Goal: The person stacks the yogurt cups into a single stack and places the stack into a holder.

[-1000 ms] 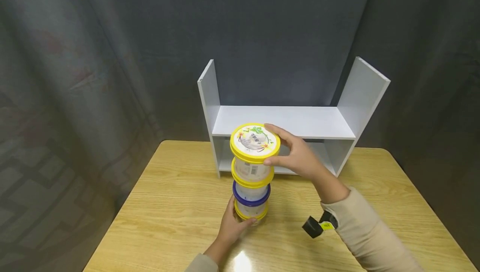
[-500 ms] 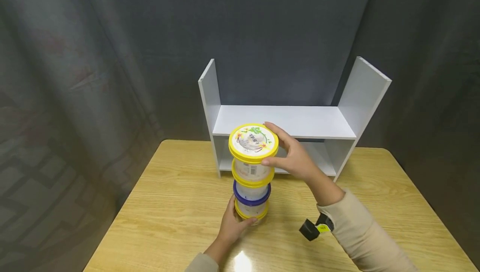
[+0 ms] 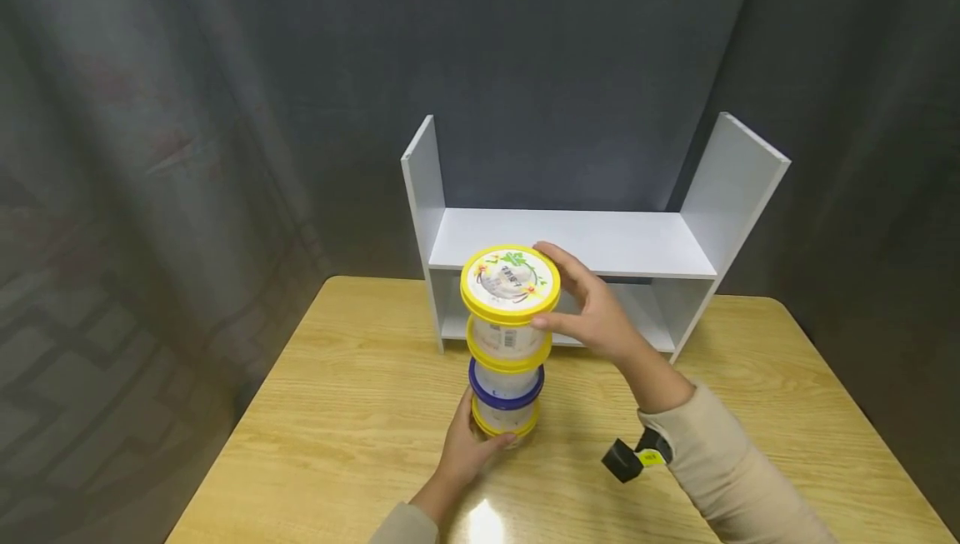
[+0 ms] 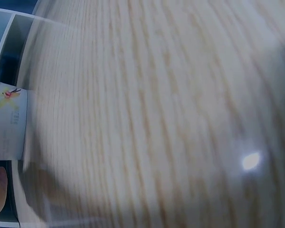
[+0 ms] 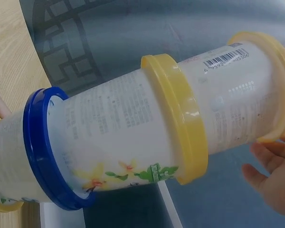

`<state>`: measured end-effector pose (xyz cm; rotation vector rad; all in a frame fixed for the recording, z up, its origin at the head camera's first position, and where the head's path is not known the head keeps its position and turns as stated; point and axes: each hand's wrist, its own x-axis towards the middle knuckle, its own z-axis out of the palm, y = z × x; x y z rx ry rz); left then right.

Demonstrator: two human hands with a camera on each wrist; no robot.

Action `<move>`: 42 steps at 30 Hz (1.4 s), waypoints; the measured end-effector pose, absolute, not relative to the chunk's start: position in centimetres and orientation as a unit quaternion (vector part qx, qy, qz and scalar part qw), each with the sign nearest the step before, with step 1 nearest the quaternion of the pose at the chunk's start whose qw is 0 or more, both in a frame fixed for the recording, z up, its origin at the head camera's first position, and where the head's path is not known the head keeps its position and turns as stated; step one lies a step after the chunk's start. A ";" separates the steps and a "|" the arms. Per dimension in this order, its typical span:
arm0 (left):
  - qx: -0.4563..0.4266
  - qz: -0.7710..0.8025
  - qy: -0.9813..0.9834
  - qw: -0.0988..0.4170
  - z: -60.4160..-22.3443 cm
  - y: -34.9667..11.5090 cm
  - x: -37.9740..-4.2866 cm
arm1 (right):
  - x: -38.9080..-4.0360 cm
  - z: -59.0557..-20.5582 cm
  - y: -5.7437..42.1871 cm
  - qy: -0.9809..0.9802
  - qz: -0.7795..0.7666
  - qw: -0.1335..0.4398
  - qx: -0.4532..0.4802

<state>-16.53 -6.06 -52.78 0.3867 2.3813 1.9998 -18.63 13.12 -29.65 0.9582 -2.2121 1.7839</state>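
Note:
Several round plastic tubs stand in one tall stack on the table, three with yellow lids and one with a blue lid (image 3: 506, 401). The top tub (image 3: 510, 281) has a white lid face printed with flowers, ringed in yellow. Its rim is held at the right side by my right hand (image 3: 600, 319), thumb in front and fingers behind. Low down, my left hand (image 3: 463, 448) grips the bottom tub (image 3: 504, 421) from the left. In the right wrist view the blue lid (image 5: 47, 147) and printed tub sides show close up. The left wrist view catches a printed tub (image 4: 7, 123) at its edge.
A white two-tier shelf unit (image 3: 570, 242) with tall side panels stands behind the stack at the back of the wooden table (image 3: 337, 377). Grey curtains (image 3: 562, 69) hang behind and at both sides. A black camera (image 3: 622, 459) juts from the right wrist.
The stack stays upright with both hands on it. Against the shelf, the top tub and right hand have edged slightly left; the head view itself has shifted a little.

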 end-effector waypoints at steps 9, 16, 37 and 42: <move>0.135 0.644 0.753 0.012 -50.0 -5.6 -15.6 | -18.3 -30.7 15.3 -0.738 0.592 0.111 0.303; 0.149 0.641 0.753 0.007 -51.3 -5.2 -16.2 | -17.8 -31.8 17.4 -0.759 0.584 0.139 0.251; 0.121 0.648 0.751 0.016 -49.8 -5.4 -15.4 | -16.9 -34.1 24.4 -0.762 0.589 0.238 0.125; 0.129 0.640 0.757 0.004 -51.7 -5.5 -16.2 | -17.6 -34.6 26.1 -0.762 0.584 0.266 0.082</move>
